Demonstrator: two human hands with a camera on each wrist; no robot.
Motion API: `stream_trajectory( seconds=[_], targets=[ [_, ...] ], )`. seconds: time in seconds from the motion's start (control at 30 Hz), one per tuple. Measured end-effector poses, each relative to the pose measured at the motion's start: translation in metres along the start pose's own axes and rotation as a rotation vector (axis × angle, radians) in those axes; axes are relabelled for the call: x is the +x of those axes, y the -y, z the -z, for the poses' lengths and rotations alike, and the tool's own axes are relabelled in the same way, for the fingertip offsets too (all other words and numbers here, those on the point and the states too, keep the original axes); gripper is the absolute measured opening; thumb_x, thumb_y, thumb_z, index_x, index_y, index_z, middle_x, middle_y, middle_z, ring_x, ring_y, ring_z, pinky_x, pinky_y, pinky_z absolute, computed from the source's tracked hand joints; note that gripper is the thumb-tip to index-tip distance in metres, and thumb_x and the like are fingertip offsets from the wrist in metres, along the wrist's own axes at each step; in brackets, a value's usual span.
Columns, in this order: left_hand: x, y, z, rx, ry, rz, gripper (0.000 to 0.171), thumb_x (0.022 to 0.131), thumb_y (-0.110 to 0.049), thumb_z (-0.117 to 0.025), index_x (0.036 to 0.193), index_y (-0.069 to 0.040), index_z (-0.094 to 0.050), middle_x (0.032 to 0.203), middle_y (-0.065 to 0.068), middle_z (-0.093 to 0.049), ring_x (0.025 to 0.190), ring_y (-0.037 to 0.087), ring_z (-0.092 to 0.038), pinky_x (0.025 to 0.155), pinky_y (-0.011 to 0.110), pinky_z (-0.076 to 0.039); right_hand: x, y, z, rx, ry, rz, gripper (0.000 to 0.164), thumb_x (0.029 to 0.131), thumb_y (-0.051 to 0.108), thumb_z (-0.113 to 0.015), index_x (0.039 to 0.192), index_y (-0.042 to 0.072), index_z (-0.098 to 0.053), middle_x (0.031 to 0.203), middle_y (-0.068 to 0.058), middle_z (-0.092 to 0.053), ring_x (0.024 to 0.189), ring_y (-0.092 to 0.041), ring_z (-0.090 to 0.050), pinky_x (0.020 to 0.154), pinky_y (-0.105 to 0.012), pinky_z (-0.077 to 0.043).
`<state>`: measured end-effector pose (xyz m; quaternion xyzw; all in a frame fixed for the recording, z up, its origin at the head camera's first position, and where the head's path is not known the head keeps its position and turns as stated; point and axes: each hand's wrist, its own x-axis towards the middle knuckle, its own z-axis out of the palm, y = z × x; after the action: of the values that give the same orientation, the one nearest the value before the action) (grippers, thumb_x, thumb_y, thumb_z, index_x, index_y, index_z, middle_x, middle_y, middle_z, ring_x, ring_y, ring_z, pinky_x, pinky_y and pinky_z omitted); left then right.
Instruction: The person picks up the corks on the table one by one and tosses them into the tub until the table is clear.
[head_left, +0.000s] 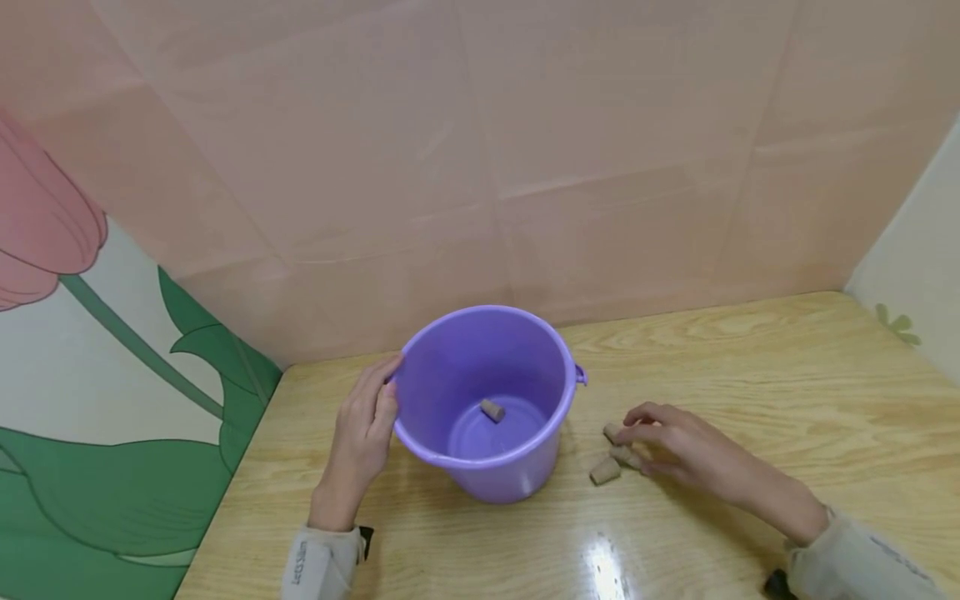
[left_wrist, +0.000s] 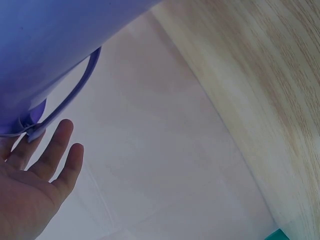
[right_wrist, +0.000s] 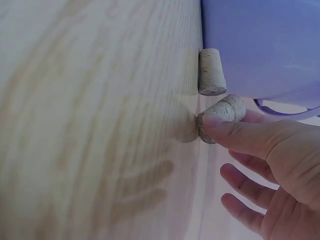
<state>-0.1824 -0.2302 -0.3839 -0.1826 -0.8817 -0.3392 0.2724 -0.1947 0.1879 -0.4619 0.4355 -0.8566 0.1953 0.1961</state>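
A purple bucket (head_left: 502,479) stands on the table, its open top tilted toward the head view. One cork (head_left: 492,410) lies on its bottom. At the bucket's left rim, my left hand (head_left: 363,425) grips the edge; in the left wrist view some of its fingers (left_wrist: 52,150) are spread near the handle joint. Right of the bucket, my right hand (head_left: 675,446) pinches a cork (right_wrist: 227,112), the thumb on its near side and the index finger partly hidden behind it. A second cork (head_left: 604,471) lies close by, and another cork (head_left: 611,432) sits beside the fingertips.
The wood-grain table (head_left: 787,375) meets a pinkish sheet (head_left: 487,167) at the back. A wall with painted tulips and leaves (head_left: 127,492) rises at the left, a pale wall (head_left: 915,250) at the right. The bucket's thin handle (left_wrist: 75,92) hangs below its rim.
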Motion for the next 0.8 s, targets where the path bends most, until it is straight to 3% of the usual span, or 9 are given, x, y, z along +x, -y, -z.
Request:
stream_trajectory(
  seconds=[0.37,0.8],
  targets=[
    [0.0004,0.0,0.001,0.009,0.009,-0.008,0.039,0.103,-0.014,-0.044,0.139,-0.007,-0.056,0.136,0.013,-0.06,0.126,0.029,-0.058,0.105,0.048,-0.049,-0.0016,0.0003,-0.0012,-0.02,0.004,-0.001,0.048,0.062,0.003,-0.088,0.107,0.013,-0.074,0.108,-0.011,-0.069,0.089,-0.026,-0.068,0.074,-0.041,-0.061],
    [0.0006,0.0002,0.0006,0.007,0.014,-0.012,0.039,0.104,-0.014,-0.043,0.139,-0.006,-0.055,0.136,0.014,-0.06,0.126,0.03,-0.058,0.104,0.049,-0.049,-0.0013,0.0071,0.0026,-0.024,0.06,-0.098,0.046,0.071,0.024,-0.086,0.115,0.017,-0.071,0.114,-0.005,-0.068,0.097,-0.021,-0.066,0.08,-0.043,-0.06]
  ],
)
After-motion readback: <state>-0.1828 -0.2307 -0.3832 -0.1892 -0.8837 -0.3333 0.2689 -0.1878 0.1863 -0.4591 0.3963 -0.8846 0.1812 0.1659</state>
